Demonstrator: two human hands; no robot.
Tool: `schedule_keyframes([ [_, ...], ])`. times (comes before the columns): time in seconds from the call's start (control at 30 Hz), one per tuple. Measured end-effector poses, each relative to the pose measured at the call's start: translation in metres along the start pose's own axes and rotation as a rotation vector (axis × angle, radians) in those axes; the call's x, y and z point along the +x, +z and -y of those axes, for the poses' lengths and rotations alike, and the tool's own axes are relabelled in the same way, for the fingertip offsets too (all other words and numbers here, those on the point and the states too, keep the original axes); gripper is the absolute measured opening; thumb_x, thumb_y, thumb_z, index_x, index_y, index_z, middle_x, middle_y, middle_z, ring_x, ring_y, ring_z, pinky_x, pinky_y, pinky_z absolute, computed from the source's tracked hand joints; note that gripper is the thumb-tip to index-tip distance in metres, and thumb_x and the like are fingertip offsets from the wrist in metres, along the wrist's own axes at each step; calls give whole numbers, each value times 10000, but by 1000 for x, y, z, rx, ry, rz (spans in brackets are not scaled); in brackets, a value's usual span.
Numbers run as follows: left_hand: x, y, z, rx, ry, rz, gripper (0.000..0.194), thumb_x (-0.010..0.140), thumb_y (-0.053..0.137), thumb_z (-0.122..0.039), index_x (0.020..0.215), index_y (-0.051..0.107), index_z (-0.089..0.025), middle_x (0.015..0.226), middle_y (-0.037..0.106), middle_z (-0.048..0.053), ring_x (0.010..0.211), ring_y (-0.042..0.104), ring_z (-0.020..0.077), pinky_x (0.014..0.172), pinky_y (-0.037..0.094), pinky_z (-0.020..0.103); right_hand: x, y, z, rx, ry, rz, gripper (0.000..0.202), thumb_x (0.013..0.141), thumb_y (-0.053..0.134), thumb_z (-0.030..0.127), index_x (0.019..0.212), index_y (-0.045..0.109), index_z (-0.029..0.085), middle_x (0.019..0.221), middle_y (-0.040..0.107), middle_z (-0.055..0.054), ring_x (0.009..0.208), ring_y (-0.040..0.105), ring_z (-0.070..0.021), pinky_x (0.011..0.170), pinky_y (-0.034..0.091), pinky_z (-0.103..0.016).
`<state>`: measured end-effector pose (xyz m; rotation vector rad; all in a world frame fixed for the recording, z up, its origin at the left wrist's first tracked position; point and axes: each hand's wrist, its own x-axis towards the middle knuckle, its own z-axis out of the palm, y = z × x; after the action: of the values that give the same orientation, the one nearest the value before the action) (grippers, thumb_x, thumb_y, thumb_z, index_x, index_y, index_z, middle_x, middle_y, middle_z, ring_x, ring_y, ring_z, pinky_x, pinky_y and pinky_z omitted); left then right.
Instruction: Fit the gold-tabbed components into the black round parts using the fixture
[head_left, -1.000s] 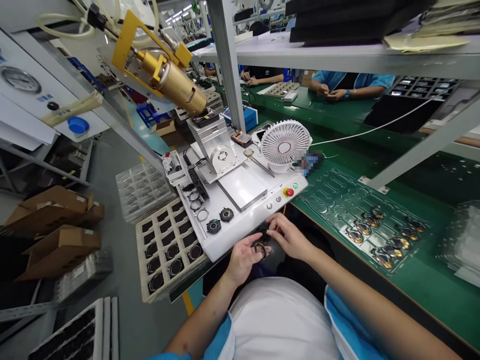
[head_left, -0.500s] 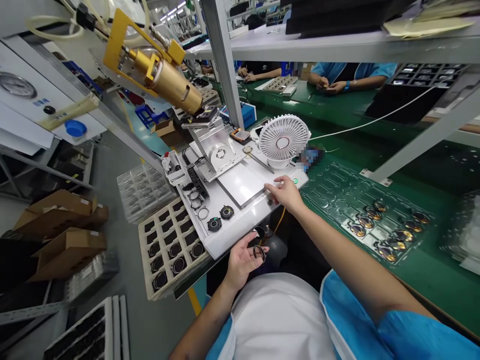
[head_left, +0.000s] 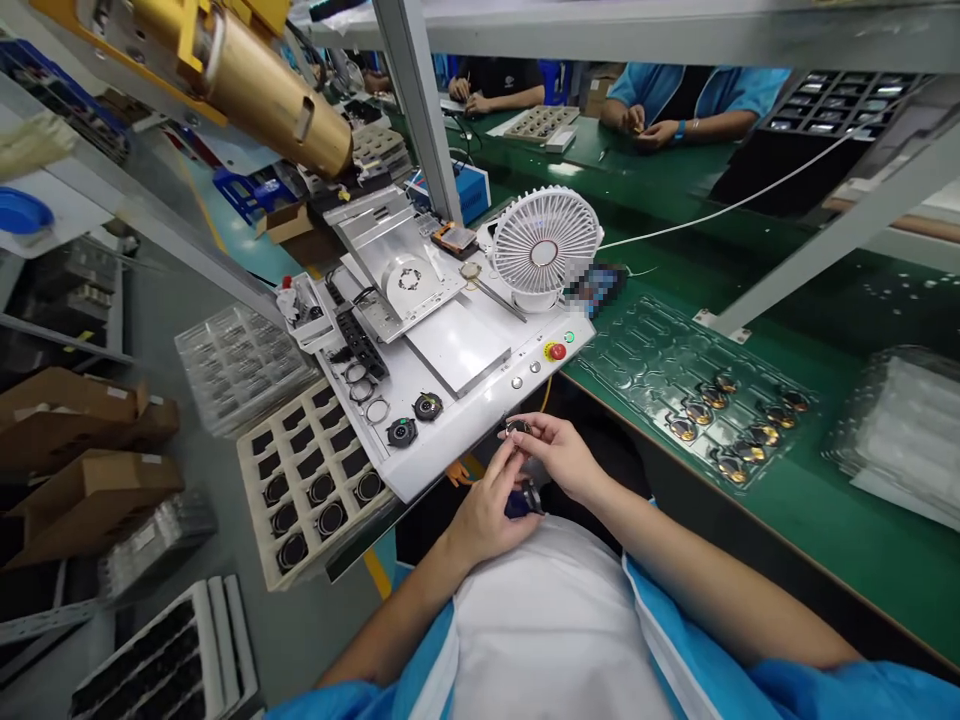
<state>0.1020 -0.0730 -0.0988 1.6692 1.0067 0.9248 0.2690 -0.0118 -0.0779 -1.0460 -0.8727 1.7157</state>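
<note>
In front of my waist, just off the front edge of the white machine base (head_left: 420,465), my two hands meet on a small dark, round watch case (head_left: 517,428). The fingertips of my right hand (head_left: 564,455) pinch its right side. From below, my left hand (head_left: 484,510) grips it with fingers pressed together, hiding part of it. Under the left hand shows a dark blue object that I cannot make out. Two black round watch parts (head_left: 415,418) lie on the base's left front, beside thin metal rings (head_left: 376,410).
A cream tray (head_left: 251,500) of watch cases sits left of the base. Behind stand a metal fixture (head_left: 409,285) and a white fan (head_left: 541,250). The base's front carries a red button (head_left: 556,351). On the right lies a clear tray (head_left: 637,350) with several parts. Co-workers sit opposite.
My right hand has left the machine's front panel and come to the watch case, which my left hand has raised slightly. The view has shifted, and the buttons are now uncovered.
</note>
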Motion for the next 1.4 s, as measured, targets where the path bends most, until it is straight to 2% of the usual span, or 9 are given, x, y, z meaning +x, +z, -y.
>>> schedule_keyframes([
  [0.17, -6, -4, -3, -223, 15, -127, 697, 688, 900, -141, 1322, 625, -230, 1714, 207, 203, 1095, 751, 325, 913, 640, 431, -2, -6, 11, -29, 6, 59, 435, 691, 899, 495, 961, 784, 173, 718, 724, -25, 602, 662, -160, 609, 593, -305],
  [0.27, -9, -9, -1, -250, -2, -104, 663, 675, 912, -138, 1265, 619, -208, 1720, 176, 222, 1097, 754, 322, 924, 633, 425, -4, -5, 10, -84, 5, 53, 420, 679, 899, 515, 857, 744, 167, 631, 672, 0, 525, 634, -153, 539, 585, -298],
  [0.43, -10, -14, -1, -60, 44, 13, 643, 696, 884, -145, 1289, 644, -203, 1673, 316, 227, 1108, 751, 333, 931, 628, 434, -4, -6, 6, -134, 44, 41, 446, 631, 924, 507, 789, 679, 170, 617, 671, 3, 514, 656, -158, 519, 585, -279],
  [0.63, -6, -19, -6, 87, 17, 86, 567, 736, 813, -119, 1274, 675, -232, 1551, 535, 173, 1457, 488, 382, 1163, 458, 530, -4, -15, 6, -108, 86, 120, 469, 606, 954, 493, 810, 711, 149, 669, 733, -41, 588, 720, -181, 610, 618, -290],
  [0.73, -5, -21, -3, 2, 12, 104, 593, 723, 827, -107, 1281, 671, -233, 1560, 523, 176, 1383, 574, 374, 1122, 505, 513, -6, -15, 5, -55, 95, 83, 475, 625, 940, 531, 777, 696, 152, 636, 720, -38, 548, 696, -165, 570, 599, -272],
  [0.83, -6, -20, 2, -234, 5, -36, 639, 688, 887, -122, 1278, 664, -219, 1527, 554, 188, 1220, 700, 333, 1059, 563, 474, -9, -12, 6, -2, 131, 64, 467, 619, 949, 513, 716, 650, 167, 578, 674, -9, 503, 637, -135, 513, 553, -240],
  [1.0, -5, -17, 10, -543, -33, -275, 514, 701, 928, -229, 1160, 698, -203, 1238, 765, 136, 1194, 716, 286, 1066, 554, 439, -18, 0, 11, 5, 214, 102, 448, 567, 975, 455, 671, 659, 154, 666, 678, -4, 556, 594, -98, 532, 518, -212],
  [1.13, -4, -14, 12, -618, -98, -316, 593, 644, 966, -344, 1168, 719, -216, 1220, 779, 128, 1107, 755, 283, 977, 608, 421, -27, 17, 11, 91, 280, 128, 469, 537, 982, 385, 666, 584, 174, 658, 672, 6, 556, 616, -119, 563, 537, -249],
  [1.4, -10, -11, 19, -610, -90, -340, 613, 588, 996, -329, 1154, 764, -290, 1189, 798, 85, 1114, 756, 309, 985, 614, 472, -37, 37, 10, -44, 56, 44, 418, 602, 870, 300, 707, 473, 221, 620, 554, 61, 556, 505, -97, 529, 414, -221],
])
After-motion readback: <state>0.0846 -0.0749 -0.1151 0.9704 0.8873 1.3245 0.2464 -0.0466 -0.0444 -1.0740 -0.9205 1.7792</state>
